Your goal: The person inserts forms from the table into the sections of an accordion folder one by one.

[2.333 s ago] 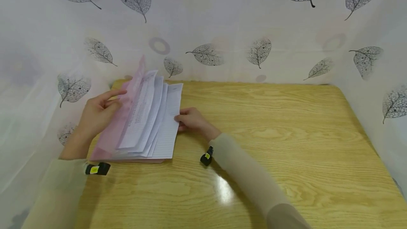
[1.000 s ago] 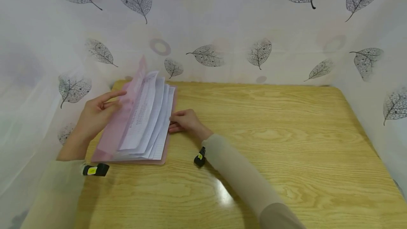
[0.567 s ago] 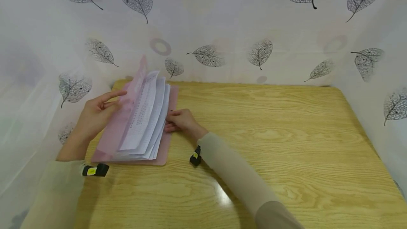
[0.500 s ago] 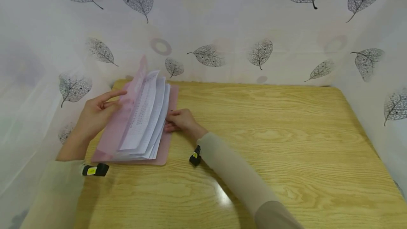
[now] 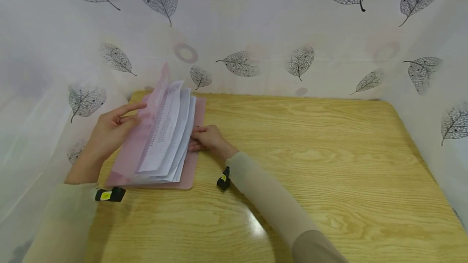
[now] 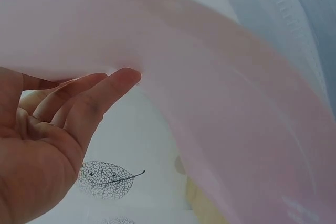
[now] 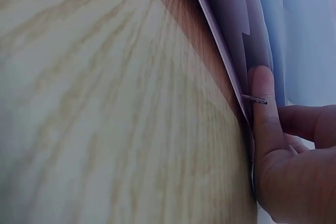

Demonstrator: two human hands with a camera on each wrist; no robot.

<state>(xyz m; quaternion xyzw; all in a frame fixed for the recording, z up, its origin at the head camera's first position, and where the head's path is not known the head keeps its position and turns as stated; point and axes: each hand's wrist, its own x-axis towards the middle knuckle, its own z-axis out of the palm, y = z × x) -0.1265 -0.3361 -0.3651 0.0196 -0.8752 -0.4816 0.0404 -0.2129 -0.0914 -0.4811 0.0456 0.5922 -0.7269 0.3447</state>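
A translucent pink folder [image 5: 191,165] lies on the left of the table, its front cover [image 5: 133,145] raised and bent. My left hand [image 5: 113,131] pinches that cover's edge between thumb and fingers; the left wrist view shows the cover [image 6: 210,93] arching away from the fingertips. Inside stand several white printed and lined sheets [image 5: 166,133], fanned apart. At their right edge my right hand [image 5: 212,139] holds the lowest sheets, over the back cover. A thin dark stub [image 7: 255,99] pokes out beside its finger in the right wrist view.
The wooden table [image 5: 310,165] stretches to the right of the folder. A pale curtain [image 5: 263,23] printed with dark leaves hangs behind and on both sides, close to the folder's left side.
The lined sheet that stuck out to the right has slid left among the others, baring the pink back cover. My right hand moved left with it; the left hand stayed put.
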